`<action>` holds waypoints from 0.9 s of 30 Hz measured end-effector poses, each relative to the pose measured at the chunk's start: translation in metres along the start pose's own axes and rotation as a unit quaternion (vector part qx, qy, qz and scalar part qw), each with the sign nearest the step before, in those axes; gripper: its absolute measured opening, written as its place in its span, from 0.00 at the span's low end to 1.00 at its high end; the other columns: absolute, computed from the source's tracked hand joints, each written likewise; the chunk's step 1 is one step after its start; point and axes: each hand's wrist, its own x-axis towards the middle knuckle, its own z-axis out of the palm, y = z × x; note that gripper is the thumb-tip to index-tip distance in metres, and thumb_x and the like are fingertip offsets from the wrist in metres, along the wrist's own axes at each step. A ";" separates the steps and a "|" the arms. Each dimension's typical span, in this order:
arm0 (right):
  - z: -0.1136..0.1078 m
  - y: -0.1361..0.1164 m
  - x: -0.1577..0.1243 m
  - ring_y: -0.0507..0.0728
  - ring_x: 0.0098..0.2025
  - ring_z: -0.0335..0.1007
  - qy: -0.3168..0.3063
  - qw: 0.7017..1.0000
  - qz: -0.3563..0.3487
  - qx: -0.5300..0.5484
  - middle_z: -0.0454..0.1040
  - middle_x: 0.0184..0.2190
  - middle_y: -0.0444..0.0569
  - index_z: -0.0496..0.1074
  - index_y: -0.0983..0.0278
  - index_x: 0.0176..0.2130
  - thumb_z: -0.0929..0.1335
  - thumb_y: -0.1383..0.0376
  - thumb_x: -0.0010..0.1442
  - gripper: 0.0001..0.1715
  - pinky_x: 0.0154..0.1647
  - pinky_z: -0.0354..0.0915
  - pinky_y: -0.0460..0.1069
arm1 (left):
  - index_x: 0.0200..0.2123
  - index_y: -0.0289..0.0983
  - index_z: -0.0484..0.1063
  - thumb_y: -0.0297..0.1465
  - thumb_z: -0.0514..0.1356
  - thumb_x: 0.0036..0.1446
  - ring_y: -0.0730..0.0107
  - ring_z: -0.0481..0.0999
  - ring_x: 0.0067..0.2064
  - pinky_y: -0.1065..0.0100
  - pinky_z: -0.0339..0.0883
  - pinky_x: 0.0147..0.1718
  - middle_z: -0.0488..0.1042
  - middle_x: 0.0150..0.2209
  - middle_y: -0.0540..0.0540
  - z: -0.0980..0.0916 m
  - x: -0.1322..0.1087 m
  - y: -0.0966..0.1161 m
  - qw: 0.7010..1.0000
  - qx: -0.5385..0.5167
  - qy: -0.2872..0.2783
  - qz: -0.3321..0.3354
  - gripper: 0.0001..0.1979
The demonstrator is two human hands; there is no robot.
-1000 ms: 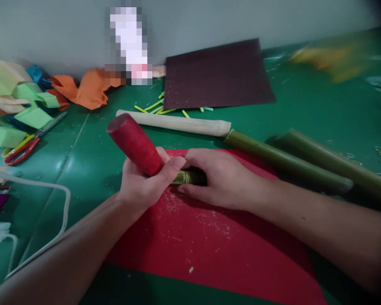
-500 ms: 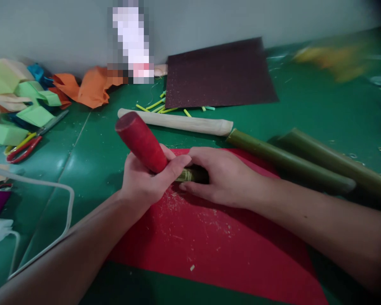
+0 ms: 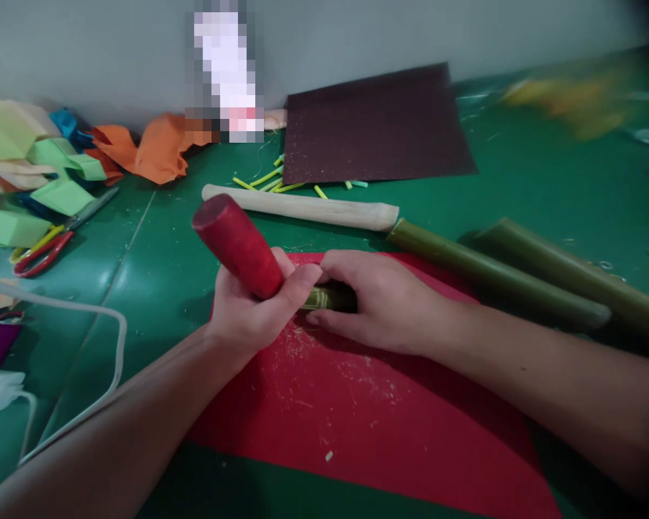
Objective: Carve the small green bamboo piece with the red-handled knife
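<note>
My left hand [image 3: 254,310] is wrapped round a thick red cylindrical handle [image 3: 241,245], which leans up and to the left. Whatever is at the handle's lower end is hidden by my fingers. My right hand [image 3: 389,295] grips a short green bamboo piece [image 3: 329,297], thumb on the near side. Pale scored lines show on the bamboo between my two hands, and my left thumb is close to my right fingertips. Under both hands lies a red sheet [image 3: 368,418] strewn with fine pale shavings.
Behind my hands lie a peeled pale stick [image 3: 303,207] and two green bamboo lengths [image 3: 497,274], [image 3: 584,267]. A dark brown sheet [image 3: 378,130] lies farther back. Scissors [image 3: 46,252], coloured paper [image 3: 59,194] and a white cable [image 3: 122,339] are on the left.
The red handle's top has tipped slightly left and down, with my left hand shifting a little. My right hand stays on the bamboo piece.
</note>
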 end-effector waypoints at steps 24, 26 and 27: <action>-0.002 -0.002 0.000 0.58 0.42 0.73 -0.014 1.000 0.006 0.004 0.77 0.42 0.51 0.75 0.63 0.43 0.71 0.59 0.57 0.15 0.41 0.64 0.50 | 0.17 0.38 0.66 0.36 0.66 0.55 0.79 0.64 0.18 0.73 0.65 0.19 0.66 0.17 0.54 0.004 0.004 0.006 0.999 0.039 0.026 -0.019 0.18; -0.001 -0.001 0.001 0.58 0.42 0.72 -0.015 1.000 0.006 0.004 0.77 0.42 0.51 0.75 0.63 0.44 0.72 0.59 0.56 0.16 0.41 0.64 0.50 | 0.17 0.38 0.66 0.40 0.66 0.55 0.79 0.62 0.17 0.72 0.64 0.19 0.65 0.17 0.53 0.006 0.004 0.006 0.999 0.025 0.027 -0.022 0.21; -0.001 -0.001 0.001 0.58 0.42 0.72 -0.015 1.000 0.003 0.004 0.77 0.41 0.50 0.75 0.63 0.44 0.72 0.59 0.57 0.16 0.41 0.64 0.50 | 0.16 0.38 0.65 0.42 0.66 0.54 0.80 0.60 0.17 0.72 0.64 0.18 0.64 0.16 0.53 0.006 0.004 0.006 0.999 0.020 0.031 -0.025 0.22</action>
